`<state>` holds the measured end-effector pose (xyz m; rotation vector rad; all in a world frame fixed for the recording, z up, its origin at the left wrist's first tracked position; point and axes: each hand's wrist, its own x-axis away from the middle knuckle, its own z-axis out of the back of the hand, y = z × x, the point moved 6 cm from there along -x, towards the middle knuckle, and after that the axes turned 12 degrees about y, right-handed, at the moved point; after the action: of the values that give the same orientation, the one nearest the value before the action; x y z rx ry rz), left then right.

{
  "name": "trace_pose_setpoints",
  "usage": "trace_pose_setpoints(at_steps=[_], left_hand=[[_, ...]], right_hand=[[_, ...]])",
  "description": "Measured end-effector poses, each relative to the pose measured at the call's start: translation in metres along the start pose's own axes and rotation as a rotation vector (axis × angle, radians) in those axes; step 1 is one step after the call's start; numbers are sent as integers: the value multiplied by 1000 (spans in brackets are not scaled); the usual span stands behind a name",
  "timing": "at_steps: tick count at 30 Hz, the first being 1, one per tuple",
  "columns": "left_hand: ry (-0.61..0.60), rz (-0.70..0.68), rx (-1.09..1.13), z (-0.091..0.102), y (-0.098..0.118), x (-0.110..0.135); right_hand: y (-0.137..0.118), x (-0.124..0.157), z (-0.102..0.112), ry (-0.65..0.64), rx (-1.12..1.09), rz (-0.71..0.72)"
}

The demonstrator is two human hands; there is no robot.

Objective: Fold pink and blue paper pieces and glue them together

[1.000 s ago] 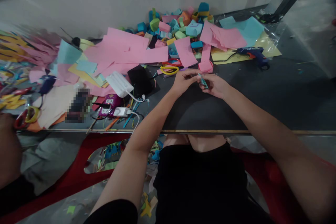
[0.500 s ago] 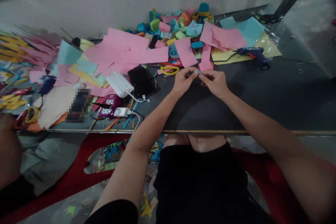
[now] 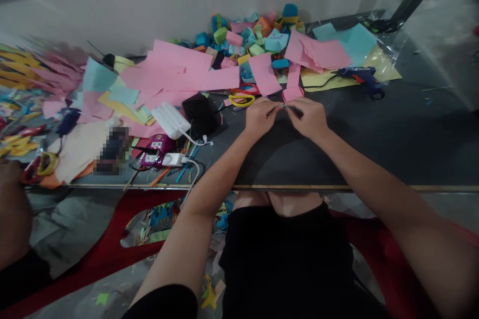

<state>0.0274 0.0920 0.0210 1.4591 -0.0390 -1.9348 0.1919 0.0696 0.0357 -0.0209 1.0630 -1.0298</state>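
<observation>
My left hand point(image 3: 259, 118) and my right hand point(image 3: 307, 115) meet fingertip to fingertip above the dark tabletop, both closed in a pinch. Between them is a small light-blue piece of paper point(image 3: 284, 105), nearly all hidden by the fingers. Just beyond the fingertips lies a pink paper strip with a rounded end point(image 3: 293, 93). Scissors with red and yellow handles point(image 3: 241, 100) rest beside my left hand, partly over pink scraps. Behind them stands a pink paper rectangle point(image 3: 265, 74).
A pile of small folded paper boxes point(image 3: 258, 35) sits against the wall. Pink sheets point(image 3: 175, 67), a white power bank point(image 3: 171, 120) and a purple power socket point(image 3: 159, 147) lie left. A glue gun point(image 3: 361, 77) is at right. Another person's hand point(image 3: 10, 174) shows far left.
Both hands have turned inward, with fingers curled more tightly. The light-blue paper piece, plainer to see before, is now mostly covered. The other person's hand at far left has shifted slightly.
</observation>
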Motion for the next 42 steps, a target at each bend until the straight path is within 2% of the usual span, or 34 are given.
trace_pose_setpoints(at_steps=[3, 9, 16, 24, 29, 36, 42], left_hand=[[33, 20, 42, 4, 2, -2], [9, 72, 63, 4, 5, -4], [-17, 186, 97, -3, -7, -2], [-28, 246, 111, -1, -7, -2], [-12, 248, 132, -1, -6, -1], [-112, 69, 100, -5, 4, -4], [-28, 135, 102, 3, 2, -7]], right_hand=[[-1, 0, 1, 4, -15, -26], [-2, 0, 1, -16, -41, -56], [0, -3, 5, 26, -24, -23], [-4, -3, 9, -30, -1, 3], [-3, -5, 9, -111, -83, 82], [7, -5, 3, -107, -47, 5], [6, -5, 0, -103, -7, -15]])
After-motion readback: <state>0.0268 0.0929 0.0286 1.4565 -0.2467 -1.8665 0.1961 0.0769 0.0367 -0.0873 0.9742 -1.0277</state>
